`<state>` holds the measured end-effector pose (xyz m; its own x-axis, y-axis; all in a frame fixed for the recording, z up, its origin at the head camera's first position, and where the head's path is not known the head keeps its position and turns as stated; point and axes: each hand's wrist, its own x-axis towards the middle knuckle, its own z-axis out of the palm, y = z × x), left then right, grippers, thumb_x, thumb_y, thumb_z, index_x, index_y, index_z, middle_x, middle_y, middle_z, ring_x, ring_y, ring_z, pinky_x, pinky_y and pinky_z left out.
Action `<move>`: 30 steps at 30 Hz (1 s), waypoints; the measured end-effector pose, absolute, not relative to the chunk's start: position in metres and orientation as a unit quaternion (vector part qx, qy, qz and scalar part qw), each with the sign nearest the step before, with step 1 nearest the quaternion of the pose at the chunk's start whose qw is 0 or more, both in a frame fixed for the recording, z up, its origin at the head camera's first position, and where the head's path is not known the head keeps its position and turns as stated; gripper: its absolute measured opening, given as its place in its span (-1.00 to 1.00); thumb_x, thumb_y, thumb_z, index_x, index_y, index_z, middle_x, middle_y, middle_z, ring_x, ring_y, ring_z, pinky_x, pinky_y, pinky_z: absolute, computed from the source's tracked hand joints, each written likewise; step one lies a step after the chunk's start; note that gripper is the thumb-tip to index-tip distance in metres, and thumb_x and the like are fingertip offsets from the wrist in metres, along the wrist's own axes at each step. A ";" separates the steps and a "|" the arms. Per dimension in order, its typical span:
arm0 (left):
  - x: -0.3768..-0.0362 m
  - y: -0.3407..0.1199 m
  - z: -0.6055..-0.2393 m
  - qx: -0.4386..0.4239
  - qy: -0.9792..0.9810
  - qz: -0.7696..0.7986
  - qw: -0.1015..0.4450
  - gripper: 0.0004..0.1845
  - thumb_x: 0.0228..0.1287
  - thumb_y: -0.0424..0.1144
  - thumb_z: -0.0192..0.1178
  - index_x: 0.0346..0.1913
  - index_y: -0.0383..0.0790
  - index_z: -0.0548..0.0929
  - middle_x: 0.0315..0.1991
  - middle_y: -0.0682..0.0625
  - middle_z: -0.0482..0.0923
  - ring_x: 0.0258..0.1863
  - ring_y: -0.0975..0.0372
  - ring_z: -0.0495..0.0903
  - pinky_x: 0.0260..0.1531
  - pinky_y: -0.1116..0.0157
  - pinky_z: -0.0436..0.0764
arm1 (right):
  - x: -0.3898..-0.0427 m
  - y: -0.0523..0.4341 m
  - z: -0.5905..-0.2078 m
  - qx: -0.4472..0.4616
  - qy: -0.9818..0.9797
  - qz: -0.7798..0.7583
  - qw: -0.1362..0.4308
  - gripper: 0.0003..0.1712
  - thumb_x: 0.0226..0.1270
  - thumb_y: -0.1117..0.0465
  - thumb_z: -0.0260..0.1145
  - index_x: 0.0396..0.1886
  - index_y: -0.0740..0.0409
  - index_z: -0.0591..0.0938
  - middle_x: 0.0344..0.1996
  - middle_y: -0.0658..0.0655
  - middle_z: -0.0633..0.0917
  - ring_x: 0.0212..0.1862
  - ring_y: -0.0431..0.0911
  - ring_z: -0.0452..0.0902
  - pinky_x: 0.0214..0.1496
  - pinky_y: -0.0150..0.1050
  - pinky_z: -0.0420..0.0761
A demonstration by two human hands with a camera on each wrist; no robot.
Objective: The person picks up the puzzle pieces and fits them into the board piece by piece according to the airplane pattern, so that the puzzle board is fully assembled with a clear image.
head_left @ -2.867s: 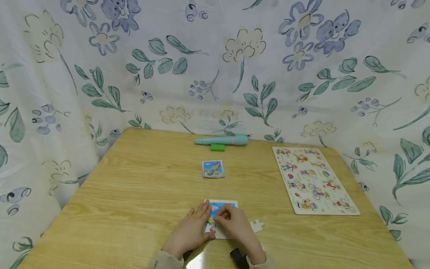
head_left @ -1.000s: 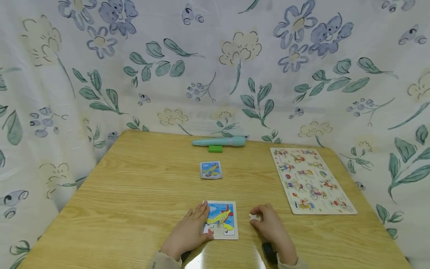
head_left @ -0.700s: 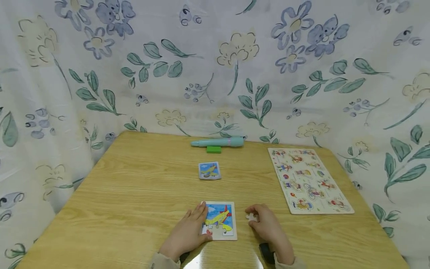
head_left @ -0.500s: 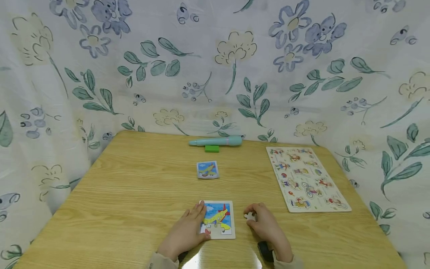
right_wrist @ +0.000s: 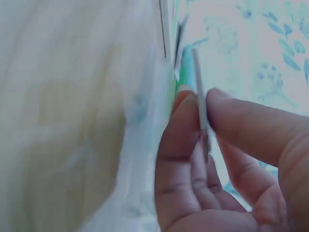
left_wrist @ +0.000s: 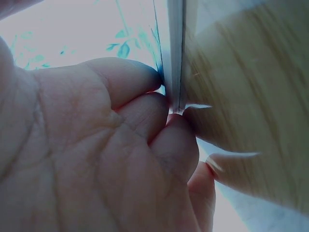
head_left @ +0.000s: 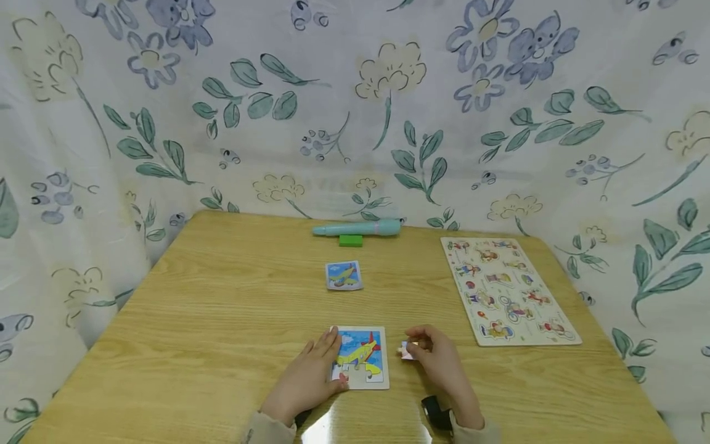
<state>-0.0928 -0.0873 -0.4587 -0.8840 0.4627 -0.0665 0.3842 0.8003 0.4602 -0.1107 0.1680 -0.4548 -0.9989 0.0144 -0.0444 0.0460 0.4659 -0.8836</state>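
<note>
The left hand lay flat, fingers straight, on the airplane puzzle tray's left edge, steadying it. Just right of the tray, the right hand pinched a loose puzzle piece between thumb and fingers, lifted edge-on off the table. Beyond lay a small airplane card.

Bare wood lay open between the airplane puzzle and the small card — room for a hand to pass. The left hand blocked the puzzle's left edge; the right hand, pinching a puzzle piece, stood just beside its right edge. The peg board filled the table's right side, and the teal pen with the green block lined the far edge — the left half of the table lay free.
</note>
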 end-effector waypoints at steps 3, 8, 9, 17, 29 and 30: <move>-0.092 -0.087 -0.458 0.231 0.947 0.207 0.085 -0.11 0.08 0.11 0.22 0.34 -0.40 0.18 0.40 -0.20 0.01 0.38 0.00 0.02 0.31 -0.04 0.10 | -0.108 0.157 -0.452 0.011 0.835 -0.549 0.024 -0.77 0.11 0.38 0.33 -0.20 0.30 0.59 -0.36 0.11 0.61 -0.39 -0.15 0.49 -0.43 -0.44 0.53; -0.091 -0.087 -0.457 0.234 0.948 0.201 0.083 -0.10 0.08 0.12 0.22 0.34 -0.40 0.18 0.40 -0.21 0.01 0.38 -0.01 0.02 0.31 -0.05 0.10 | -0.103 0.132 -0.453 -0.025 0.830 -0.553 0.070 -0.82 0.08 0.31 0.38 -0.32 0.29 0.61 -0.47 0.07 0.58 -0.44 -0.17 0.48 -0.46 -0.44 0.52; -0.091 -0.086 -0.457 0.234 0.947 0.203 0.082 -0.11 0.09 0.11 0.22 0.34 -0.40 0.18 0.40 -0.21 0.01 0.37 -0.01 0.03 0.31 -0.04 0.09 | -0.103 0.127 -0.453 -0.034 0.832 -0.549 0.075 -0.83 0.07 0.29 0.39 -0.35 0.27 0.61 -0.49 0.06 0.58 -0.45 -0.17 0.48 -0.47 -0.43 0.52; -0.090 -0.083 -0.453 0.230 0.942 0.222 0.098 -0.11 0.09 0.12 0.21 0.34 -0.38 0.17 0.41 -0.20 -0.02 0.38 0.01 0.01 0.33 -0.03 0.05 | -0.095 0.105 -0.452 -0.095 0.837 -0.530 0.094 -0.89 0.05 0.29 0.40 -0.45 0.23 0.64 -0.54 0.01 0.64 -0.50 -0.25 0.51 -0.51 -0.45 0.52; -0.090 -0.081 -0.453 0.229 0.945 0.212 0.094 -0.12 0.08 0.09 0.23 0.33 -0.40 0.20 0.40 -0.21 0.01 0.37 0.00 0.04 0.32 -0.02 0.07 | -0.096 0.103 -0.459 -0.140 0.891 -0.429 0.038 -0.66 -0.12 0.18 0.51 -0.31 0.16 0.63 -0.35 -0.01 0.59 -0.27 -0.13 0.46 -0.26 -0.34 0.53; -0.090 -0.081 -0.453 0.229 0.945 0.212 0.095 -0.12 0.08 0.09 0.23 0.33 -0.40 0.20 0.40 -0.20 0.02 0.37 0.01 0.04 0.32 -0.02 0.07 | -0.096 0.104 -0.459 -0.140 0.887 -0.438 0.045 -0.65 -0.10 0.17 0.50 -0.28 0.18 0.62 -0.33 0.00 0.58 -0.26 -0.13 0.46 -0.26 -0.35 0.52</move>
<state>-0.0902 -0.0810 -0.4535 -0.8771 0.4731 -0.0828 0.3922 0.8050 0.4451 -0.0960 0.1040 -0.4589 -0.9568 -0.2875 0.0436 -0.2095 0.5777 -0.7889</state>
